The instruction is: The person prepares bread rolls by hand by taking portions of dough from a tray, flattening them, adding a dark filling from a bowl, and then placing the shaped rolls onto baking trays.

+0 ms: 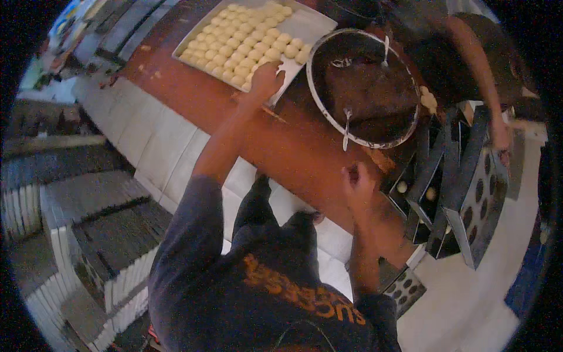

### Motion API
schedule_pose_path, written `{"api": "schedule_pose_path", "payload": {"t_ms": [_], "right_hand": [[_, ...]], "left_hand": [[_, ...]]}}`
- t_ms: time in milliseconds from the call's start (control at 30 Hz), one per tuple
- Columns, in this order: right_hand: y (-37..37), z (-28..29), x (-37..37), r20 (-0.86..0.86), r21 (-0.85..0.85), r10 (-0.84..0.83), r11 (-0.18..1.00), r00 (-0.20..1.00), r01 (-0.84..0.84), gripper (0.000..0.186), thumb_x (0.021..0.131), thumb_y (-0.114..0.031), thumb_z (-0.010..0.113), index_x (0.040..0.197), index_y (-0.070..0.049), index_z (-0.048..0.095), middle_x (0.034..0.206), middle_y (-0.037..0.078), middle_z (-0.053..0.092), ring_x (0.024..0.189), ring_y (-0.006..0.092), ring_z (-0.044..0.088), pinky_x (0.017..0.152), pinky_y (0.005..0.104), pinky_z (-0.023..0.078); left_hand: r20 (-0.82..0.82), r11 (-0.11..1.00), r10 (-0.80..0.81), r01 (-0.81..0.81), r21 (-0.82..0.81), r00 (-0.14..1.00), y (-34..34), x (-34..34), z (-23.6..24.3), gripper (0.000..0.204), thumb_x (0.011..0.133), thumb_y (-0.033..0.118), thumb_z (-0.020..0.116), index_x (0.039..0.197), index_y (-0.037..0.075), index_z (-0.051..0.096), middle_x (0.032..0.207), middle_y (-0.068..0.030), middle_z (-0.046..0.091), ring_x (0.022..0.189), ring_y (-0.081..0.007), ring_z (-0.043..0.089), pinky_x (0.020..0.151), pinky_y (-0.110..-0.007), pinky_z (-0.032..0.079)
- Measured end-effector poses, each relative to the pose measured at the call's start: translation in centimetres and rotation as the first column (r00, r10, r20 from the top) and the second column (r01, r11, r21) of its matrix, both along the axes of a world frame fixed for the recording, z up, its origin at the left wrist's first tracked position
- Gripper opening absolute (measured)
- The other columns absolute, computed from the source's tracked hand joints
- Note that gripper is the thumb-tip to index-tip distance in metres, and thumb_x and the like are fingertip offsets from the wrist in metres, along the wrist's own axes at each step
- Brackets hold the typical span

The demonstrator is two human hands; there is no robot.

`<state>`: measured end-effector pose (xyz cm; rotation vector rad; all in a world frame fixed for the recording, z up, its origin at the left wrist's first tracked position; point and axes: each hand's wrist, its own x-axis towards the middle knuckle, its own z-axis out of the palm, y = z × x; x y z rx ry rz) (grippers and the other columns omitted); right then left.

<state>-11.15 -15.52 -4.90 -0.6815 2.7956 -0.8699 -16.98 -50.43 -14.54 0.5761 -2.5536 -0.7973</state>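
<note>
My left hand point(267, 79) is on a metal tray point(315, 20) of pale dough balls point(237, 44), at the edge of its bare part, fingers curled over something hidden beneath them. To the right stands a large round tub point(312, 82) of dark brown mixture point(366, 82), with two metal utensils point(346, 132) at its rim. Below that tub, my right hand point(358, 179) is raised over the reddish-brown tabletop point(311, 170), its fingers curled around something dark that I cannot make out.
Dark moulded pans point(481, 205), some holding pale balls, stand tilted and stacked at the right. Another person's hand point(499, 141) touches them. Stacks of trays point(99, 229) fill the lower left, beside pale tiles point(152, 146).
</note>
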Motion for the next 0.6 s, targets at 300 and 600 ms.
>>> {"api": "schedule_pose_path", "payload": {"t_ms": [300,600], "right_hand": [[-3.3,3.2,-1.2,0.113,0.139,-0.217,0.970,0.970,0.201,0.031,0.080,-0.030,0.055,0.090,-0.001,0.052,0.072,0.017,0.060,0.064,0.0373,0.058,0.060,0.0449,0.047],[-7.6,1.1,-4.5,0.058,0.461,-0.176,0.878,0.983,0.130,0.034,0.078,-0.028,0.056,0.099,-0.004,0.043,0.070,0.020,0.059,0.066,0.0403,0.059,0.057,0.0489,0.047]], "left_hand": [[0.244,0.868,-0.092,0.198,-0.455,0.965,-5.3,-11.3,-4.4,0.026,0.070,0.021,0.057,0.091,0.006,0.063,0.114,-0.0147,0.050,0.109,-0.0320,0.042,0.092,-0.047,0.033],[0.037,0.395,0.185,-0.109,0.912,0.982,-2.5,10.1,5.0,0.026,0.080,0.004,0.046,0.105,0.002,0.045,0.096,-0.0137,0.054,0.083,-0.0212,0.057,0.059,-0.029,0.050]]}}
